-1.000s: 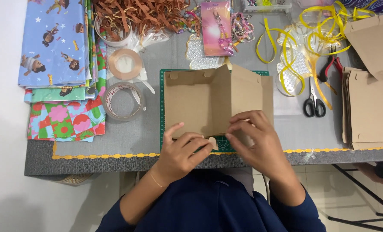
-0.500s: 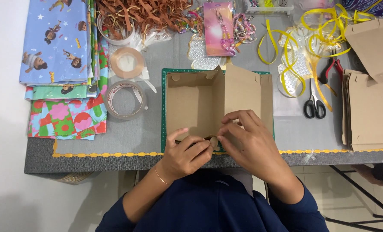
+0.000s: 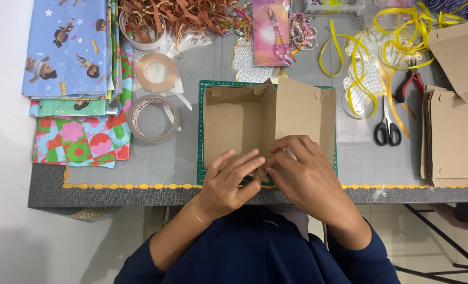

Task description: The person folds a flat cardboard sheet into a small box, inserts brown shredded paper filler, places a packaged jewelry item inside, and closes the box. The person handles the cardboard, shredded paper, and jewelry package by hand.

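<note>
A brown cardboard box (image 3: 244,118), partly folded, stands open on a green cutting mat (image 3: 201,134) at the table's front edge. One flat panel (image 3: 305,113) leans out to its right. My left hand (image 3: 228,184) and my right hand (image 3: 302,173) meet at the box's near bottom edge, fingers pinching the cardboard flaps there. The flaps themselves are mostly hidden under my fingers.
Two tape rolls (image 3: 152,118) lie left of the mat beside stacked patterned wrapping paper (image 3: 76,79). Scissors (image 3: 387,129), red pliers (image 3: 410,87) and yellow ribbon (image 3: 381,47) lie to the right. Flat cardboard blanks (image 3: 454,137) are stacked at the far right.
Both hands have kept working at the box's near edge, fingers shifting closer together. The box walls have come more upright.
</note>
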